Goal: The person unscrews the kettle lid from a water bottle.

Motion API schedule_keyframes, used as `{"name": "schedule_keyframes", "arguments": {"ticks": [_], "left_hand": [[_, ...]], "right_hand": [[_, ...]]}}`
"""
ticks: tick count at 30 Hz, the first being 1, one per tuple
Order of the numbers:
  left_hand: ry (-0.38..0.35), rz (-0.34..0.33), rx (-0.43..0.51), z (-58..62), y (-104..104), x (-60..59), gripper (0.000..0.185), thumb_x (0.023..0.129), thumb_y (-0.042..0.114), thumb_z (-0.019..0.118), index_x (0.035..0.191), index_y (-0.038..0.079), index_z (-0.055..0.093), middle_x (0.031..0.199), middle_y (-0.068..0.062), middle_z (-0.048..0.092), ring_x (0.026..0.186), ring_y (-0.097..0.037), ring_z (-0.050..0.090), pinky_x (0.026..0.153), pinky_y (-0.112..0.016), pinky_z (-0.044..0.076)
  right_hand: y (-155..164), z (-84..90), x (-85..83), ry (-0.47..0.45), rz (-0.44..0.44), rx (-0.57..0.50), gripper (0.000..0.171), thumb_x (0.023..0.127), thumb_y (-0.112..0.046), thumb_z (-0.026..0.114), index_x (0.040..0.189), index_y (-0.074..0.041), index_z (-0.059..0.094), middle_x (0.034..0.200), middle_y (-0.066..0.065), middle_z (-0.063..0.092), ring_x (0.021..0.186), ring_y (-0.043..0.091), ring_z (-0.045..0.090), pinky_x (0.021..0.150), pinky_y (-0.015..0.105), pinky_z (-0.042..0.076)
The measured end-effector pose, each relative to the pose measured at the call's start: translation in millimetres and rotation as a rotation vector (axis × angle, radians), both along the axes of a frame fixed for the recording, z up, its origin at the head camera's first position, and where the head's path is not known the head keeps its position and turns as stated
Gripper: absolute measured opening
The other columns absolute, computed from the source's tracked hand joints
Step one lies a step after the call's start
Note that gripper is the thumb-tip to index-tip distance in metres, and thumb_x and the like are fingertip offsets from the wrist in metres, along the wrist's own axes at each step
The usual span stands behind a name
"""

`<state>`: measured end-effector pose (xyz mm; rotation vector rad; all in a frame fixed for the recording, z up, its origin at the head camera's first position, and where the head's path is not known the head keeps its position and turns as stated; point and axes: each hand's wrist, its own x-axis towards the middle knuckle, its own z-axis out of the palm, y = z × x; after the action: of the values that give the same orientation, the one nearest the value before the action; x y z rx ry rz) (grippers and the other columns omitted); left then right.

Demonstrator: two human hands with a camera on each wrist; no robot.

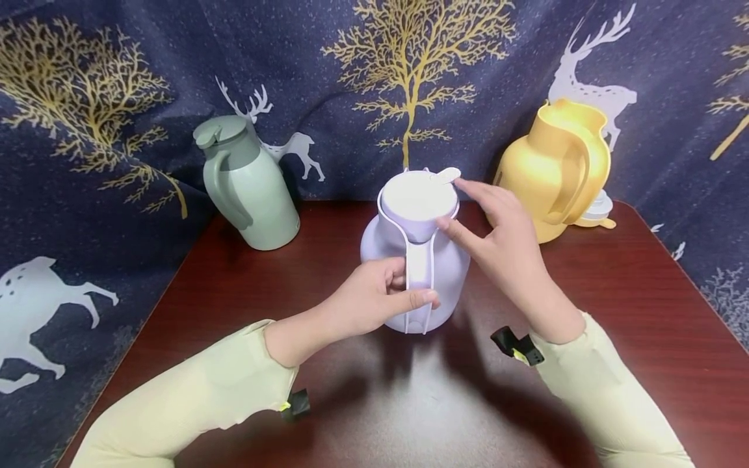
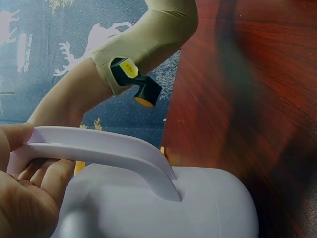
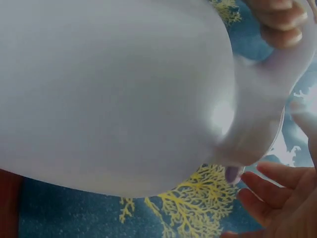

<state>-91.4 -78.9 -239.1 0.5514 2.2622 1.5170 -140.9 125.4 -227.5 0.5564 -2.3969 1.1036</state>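
A lilac jug [image 1: 447, 276] stands upright on the table, its handle towards me. My left hand [image 1: 371, 296] grips that handle [image 2: 99, 144], thumb on one side and fingers curled through the gap. A pale round lid [image 1: 414, 195] with a small lever tab [image 1: 447, 175] sits in the jug's mouth. At the lid's right edge, my right hand [image 1: 512, 240] has its thumb and fingers spread and fairly straight. Its fingertips are by the rim and tab; whether they touch is hard to tell. The right wrist view shows the jug's body large, with the right-hand fingers [image 3: 270, 191] beside its mouth.
At the back left stands a green jug [image 1: 257, 195] with its lid on. A yellow jug [image 1: 529, 169] without a lid is at the back right, and a white and yellow lid [image 1: 599, 208] lies beside it. A patterned dark blue cloth [image 1: 345, 143] hangs behind the red-brown table [image 1: 257, 286].
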Motion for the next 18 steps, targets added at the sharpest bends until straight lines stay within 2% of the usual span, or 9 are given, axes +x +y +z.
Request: {"name": "schedule_keyframes", "arguments": {"ticks": [3,8,13,18], "left_hand": [[0.008,0.006,-0.002,0.1,0,1.4,0.031,0.093,0.019,0.069,0.119,0.003,0.064,0.106,-0.01,0.077,0.096,-0.009,0.07,0.086,-0.024,0.055],[0.061,0.002,0.001,0.3,3,2.5,0.028,0.094,0.018,0.067,0.115,0.001,0.066,0.101,-0.012,0.077,0.09,-0.009,0.069,0.083,-0.024,0.055],[0.082,-0.002,-0.017,0.0,3,1.7,0.027,0.094,0.019,0.067,0.114,0.002,0.067,0.099,-0.01,0.078,0.087,-0.004,0.068,0.081,-0.022,0.055],[0.07,0.01,-0.026,1.0,0,1.8,0.025,0.093,0.02,0.068,0.113,0.004,0.068,0.098,-0.008,0.078,0.087,-0.006,0.067,0.081,-0.023,0.055]], "right_hand": [[-4,-1.5,1.5,-0.019,-0.015,-0.005,0.058,0.083,-0.02,0.08,0.135,-0.006,0.06,0.133,0.017,0.064,0.127,0.033,0.053,0.112,0.045,0.037],[-5,4.6,-4.6,-0.049,0.0,0.015,0.062,0.08,-0.023,0.082,0.136,-0.005,0.059,0.134,0.018,0.063,0.128,0.033,0.053,0.113,0.046,0.037],[0,13.6,-11.9,-0.091,0.047,0.062,0.066,0.077,-0.023,0.085,0.135,-0.004,0.06,0.135,0.019,0.063,0.128,0.034,0.053,0.112,0.048,0.038],[5,21.0,-21.7,-0.14,0.112,0.129,0.063,0.078,-0.022,0.084,0.134,-0.007,0.061,0.136,0.016,0.062,0.128,0.032,0.055,0.11,0.047,0.042]]}}
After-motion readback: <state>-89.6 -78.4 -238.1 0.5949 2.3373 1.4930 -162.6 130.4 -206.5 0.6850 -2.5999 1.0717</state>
